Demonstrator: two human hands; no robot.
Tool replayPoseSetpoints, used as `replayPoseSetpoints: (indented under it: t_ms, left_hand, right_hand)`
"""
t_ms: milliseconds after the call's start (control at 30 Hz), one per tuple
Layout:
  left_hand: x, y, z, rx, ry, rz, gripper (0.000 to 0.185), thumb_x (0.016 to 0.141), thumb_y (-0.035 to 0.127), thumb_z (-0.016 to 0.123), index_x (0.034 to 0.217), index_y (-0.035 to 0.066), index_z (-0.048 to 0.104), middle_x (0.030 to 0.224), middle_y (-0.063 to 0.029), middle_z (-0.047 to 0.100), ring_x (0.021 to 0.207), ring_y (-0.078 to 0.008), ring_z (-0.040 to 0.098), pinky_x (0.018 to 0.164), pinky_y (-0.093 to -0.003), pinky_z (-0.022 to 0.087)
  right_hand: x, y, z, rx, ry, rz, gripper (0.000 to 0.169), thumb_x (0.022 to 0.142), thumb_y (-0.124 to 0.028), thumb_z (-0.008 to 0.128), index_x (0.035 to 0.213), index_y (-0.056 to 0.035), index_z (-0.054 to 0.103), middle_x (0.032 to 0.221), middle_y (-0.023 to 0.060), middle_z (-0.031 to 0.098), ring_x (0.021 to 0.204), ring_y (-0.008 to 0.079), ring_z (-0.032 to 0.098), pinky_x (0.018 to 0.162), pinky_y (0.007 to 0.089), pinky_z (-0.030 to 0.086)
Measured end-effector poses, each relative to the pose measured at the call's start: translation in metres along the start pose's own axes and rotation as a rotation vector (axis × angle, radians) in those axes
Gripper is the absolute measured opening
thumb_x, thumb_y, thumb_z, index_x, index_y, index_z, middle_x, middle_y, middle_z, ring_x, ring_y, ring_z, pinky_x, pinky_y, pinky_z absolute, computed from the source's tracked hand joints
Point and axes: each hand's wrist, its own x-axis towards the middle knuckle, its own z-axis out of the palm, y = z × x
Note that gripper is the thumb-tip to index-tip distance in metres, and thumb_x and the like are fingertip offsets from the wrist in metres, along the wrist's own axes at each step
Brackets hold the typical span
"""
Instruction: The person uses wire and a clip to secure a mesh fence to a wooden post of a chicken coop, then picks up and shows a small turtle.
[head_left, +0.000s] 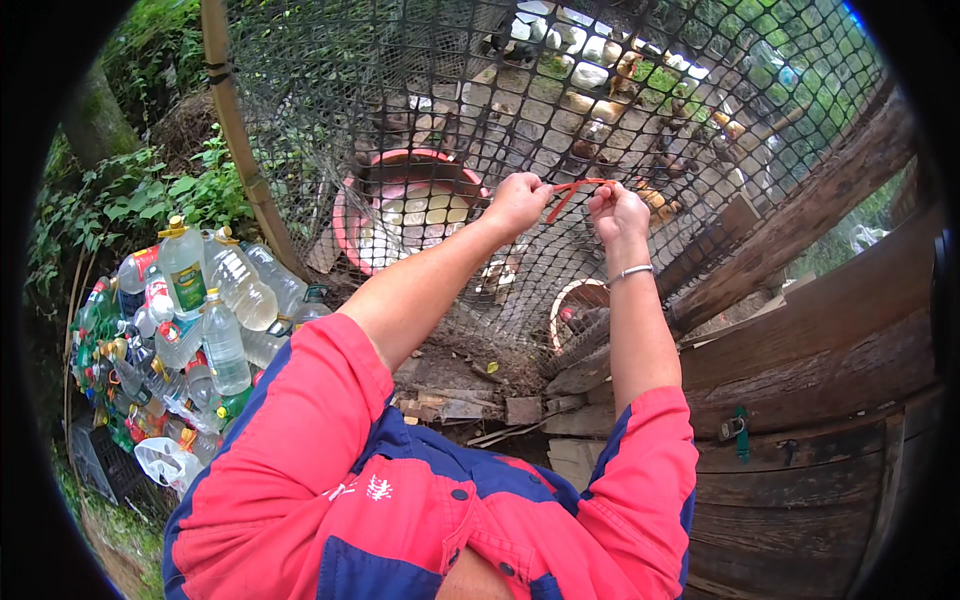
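Note:
A thin red tie strip (574, 193) stretches between my two hands in front of black plastic mesh netting (480, 75). One end is pinched in the fingers of my left hand (519, 201). My right hand (619, 213), with a metal bracelet at the wrist, grips the other end near the fingertips. A loose tail of the strip hangs down between them. Whether the strip passes through the mesh cannot be made out. Behind the netting, a pink plastic basin (346, 225) sits on the ground below my left hand.
Many empty plastic bottles (225, 345) are heaped at left beside a bamboo post (244, 142). Several chickens (656, 201) stand behind the netting. A round tub (556, 315) lies low behind it. At right are a log rail (810, 217) and a plank wall (787, 480) with a padlock (731, 428).

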Motion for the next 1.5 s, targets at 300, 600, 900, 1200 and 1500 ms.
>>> replayPoseSetpoints:
  t_ms: [300,600,900,1200,1500]
  left_hand:
    - [-0.011,-0.022,0.006,0.020,0.070,0.007,0.025,0.078,0.026,0.060,0.077,0.001,0.064,0.070,-0.0168,0.062,0.066,-0.0275,0.061,0.062,-0.0373,0.046]
    - [-0.025,-0.006,-0.014,0.141,0.137,-0.016,0.025,0.080,0.026,0.059,0.080,0.001,0.063,0.068,-0.0143,0.061,0.063,-0.0229,0.058,0.060,-0.0363,0.045]
    - [-0.060,-0.056,-0.040,0.026,-0.118,-0.044,0.025,0.079,0.020,0.061,0.095,0.000,0.057,0.080,-0.0096,0.062,0.072,-0.0165,0.057,0.066,-0.0304,0.046]
    - [-0.167,-0.098,-0.152,0.111,-0.398,-0.143,0.028,0.078,0.023,0.060,0.094,0.000,0.060,0.088,-0.0109,0.063,0.082,-0.0185,0.059,0.076,-0.0316,0.047]
    - [-0.360,-0.185,-0.297,-0.024,-0.139,-0.455,0.026,0.078,0.022,0.060,0.091,0.000,0.060,0.081,-0.0076,0.062,0.076,-0.0141,0.057,0.071,-0.0296,0.046]
  right_hand:
    - [0.012,0.010,-0.006,-0.041,0.045,-0.085,0.015,0.086,-0.007,0.045,0.073,-0.0028,0.052,0.062,0.0052,0.054,0.054,0.0161,0.054,0.050,0.0306,0.050]
    - [0.008,0.014,-0.001,-0.101,0.104,-0.109,0.014,0.088,-0.009,0.040,0.081,-0.0024,0.050,0.067,0.0049,0.053,0.057,0.0158,0.054,0.052,0.0304,0.049]
    - [-0.010,0.030,0.000,-0.219,0.088,-0.059,0.021,0.094,-0.018,0.037,0.086,-0.0042,0.051,0.073,0.0033,0.052,0.064,0.0149,0.052,0.061,0.0316,0.047]
    - [-0.034,0.062,-0.013,-0.356,0.135,-0.044,0.013,0.090,-0.019,0.047,0.085,-0.0076,0.050,0.071,0.0005,0.050,0.061,0.0134,0.050,0.057,0.0288,0.047]
    - [-0.117,0.221,-0.100,-0.513,0.184,0.434,0.018,0.090,-0.021,0.043,0.076,-0.0120,0.049,0.062,0.0001,0.049,0.055,0.0135,0.047,0.050,0.0265,0.041]
